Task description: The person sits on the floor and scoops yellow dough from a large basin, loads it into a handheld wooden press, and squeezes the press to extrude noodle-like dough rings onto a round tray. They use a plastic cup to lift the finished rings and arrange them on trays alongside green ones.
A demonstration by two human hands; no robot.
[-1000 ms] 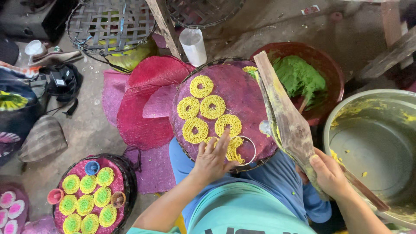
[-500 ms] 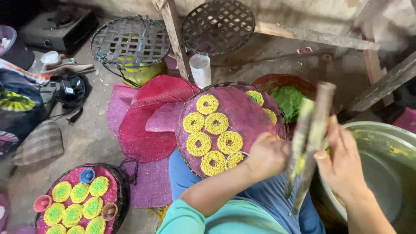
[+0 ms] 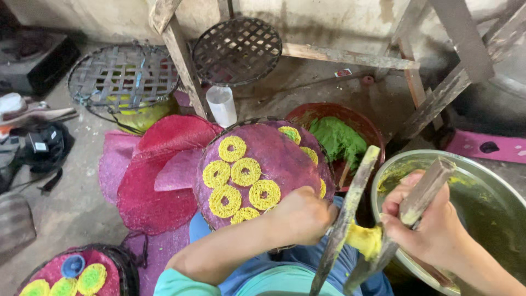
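Two wooden bars of a hand press (image 3: pixel 378 219) cross low in my view, with a lump of yellow dough (image 3: pixel 364 241) squeezed where they meet. My right hand (image 3: pixel 424 219) is clenched around the right bar; my left hand (image 3: pixel 301 214) is closed in a fist at the left bar, though I cannot make out how its fingers sit on the wood. Just behind the left hand, a round tray (image 3: pixel 263 164) lined in purple carries yellow coiled rings (image 3: pixel 246 171). I see a bare, stained concrete floor (image 3: pixel 71 203), rough timber legs (image 3: pixel 178 49) and woven lattice discs (image 3: pixel 123 74) leaning at the back wall. A red bowl of green dough (image 3: pixel 337 137) is partly covered by the tray. The metal basin (image 3: pixel 493 186) on the right and another filled tray (image 3: pixel 76 271) are cut off by the frame.
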